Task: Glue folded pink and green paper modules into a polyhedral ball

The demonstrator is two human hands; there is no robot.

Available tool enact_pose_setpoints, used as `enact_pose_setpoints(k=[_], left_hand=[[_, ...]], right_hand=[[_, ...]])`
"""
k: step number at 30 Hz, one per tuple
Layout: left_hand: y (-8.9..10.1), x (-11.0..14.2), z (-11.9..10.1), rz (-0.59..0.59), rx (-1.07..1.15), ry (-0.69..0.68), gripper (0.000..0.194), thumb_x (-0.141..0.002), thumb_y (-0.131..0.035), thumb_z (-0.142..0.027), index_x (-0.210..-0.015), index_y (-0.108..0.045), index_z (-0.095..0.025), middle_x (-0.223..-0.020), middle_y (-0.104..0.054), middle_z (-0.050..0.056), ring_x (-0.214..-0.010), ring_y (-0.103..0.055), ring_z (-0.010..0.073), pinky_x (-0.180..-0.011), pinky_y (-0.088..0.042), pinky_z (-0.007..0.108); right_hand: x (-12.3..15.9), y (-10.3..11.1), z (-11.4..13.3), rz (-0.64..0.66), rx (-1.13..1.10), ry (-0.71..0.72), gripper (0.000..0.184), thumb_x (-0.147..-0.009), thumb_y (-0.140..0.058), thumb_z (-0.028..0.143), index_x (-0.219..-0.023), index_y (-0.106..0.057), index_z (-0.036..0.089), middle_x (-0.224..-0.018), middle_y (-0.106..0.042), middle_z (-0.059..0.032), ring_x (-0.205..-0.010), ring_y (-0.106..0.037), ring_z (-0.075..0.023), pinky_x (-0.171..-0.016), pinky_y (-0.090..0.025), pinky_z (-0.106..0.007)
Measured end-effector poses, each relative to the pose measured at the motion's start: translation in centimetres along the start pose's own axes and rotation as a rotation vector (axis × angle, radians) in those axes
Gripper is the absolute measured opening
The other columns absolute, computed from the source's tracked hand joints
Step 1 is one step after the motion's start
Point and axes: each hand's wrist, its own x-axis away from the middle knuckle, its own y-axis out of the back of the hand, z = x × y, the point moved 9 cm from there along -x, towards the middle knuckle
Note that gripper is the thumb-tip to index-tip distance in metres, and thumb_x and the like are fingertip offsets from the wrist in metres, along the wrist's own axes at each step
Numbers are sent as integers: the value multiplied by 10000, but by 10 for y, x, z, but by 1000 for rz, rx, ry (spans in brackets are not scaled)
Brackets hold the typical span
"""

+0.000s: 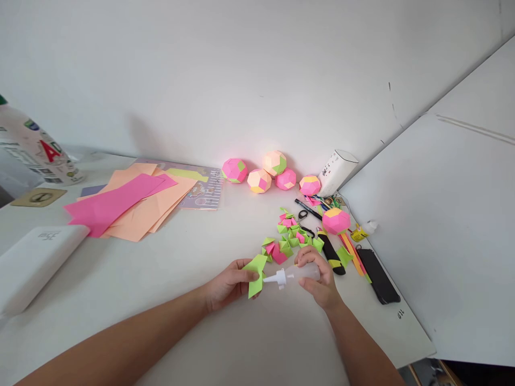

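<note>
My left hand [231,283] pinches a folded lime-green piece of paper [256,287] between thumb and fingers. My right hand [319,279] is wrapped round a clear glue bottle [293,274] lying sideways in its grasp. The bottle's white nozzle points left, its tip at the right edge of the green paper; whether any glue is coming out is too small to tell. Just beyond both hands lies a loose heap of small folded green and pink paper pieces [290,236]. The fingers behind the green paper are partly hidden.
Several pink and peach paper balls [234,170] sit along the wall. To the right are a black-yellow cutter [332,252], a yellow bottle [362,231] and a black phone-like object [378,276]. Pink and peach sheets [132,206] and a white box [38,268] lie left.
</note>
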Motion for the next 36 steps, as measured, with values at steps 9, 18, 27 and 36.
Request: enact_pose_setpoints(k=[9,18,27,36], left_hand=[[0,-1,1,14,21,-6,134,-613,-711,-212,-652,-608,-135,-562,-625,25,-478,-524,123,-490,-377,251],[2,2,3,101,-1,-19,144,-624,-729,-209,-740,-694,-130,-686,-699,76,-703,-640,220,-680,-431,319],[3,2,5,98,7,-11,149,-646,-736,-222,-757,-693,-133,-720,-705,78,-713,-636,211,-690,-431,314],[6,-2,3,23,61,-31,150,-656,-732,-224,-750,-676,-120,-712,-676,68,-680,-610,178,-675,-432,287]], right_hand=[[-3,3,-14,-39,-205,-76,179,-620,-707,303,-761,-625,227,-816,-492,-28,-751,-482,-199,-634,-418,-325],[-4,6,-40,-182,-560,-347,337,-731,-673,476,-969,-636,240,-790,-604,-35,-738,-575,-186,-726,-519,-394],[3,9,-53,-196,-128,-374,442,-641,-784,350,-1006,-565,232,-957,-638,-64,-903,-600,-236,-787,-501,-412],[1,49,-72,-465,161,-351,434,-636,-738,289,-990,-506,193,-930,-600,-68,-853,-594,-222,-771,-500,-385]])
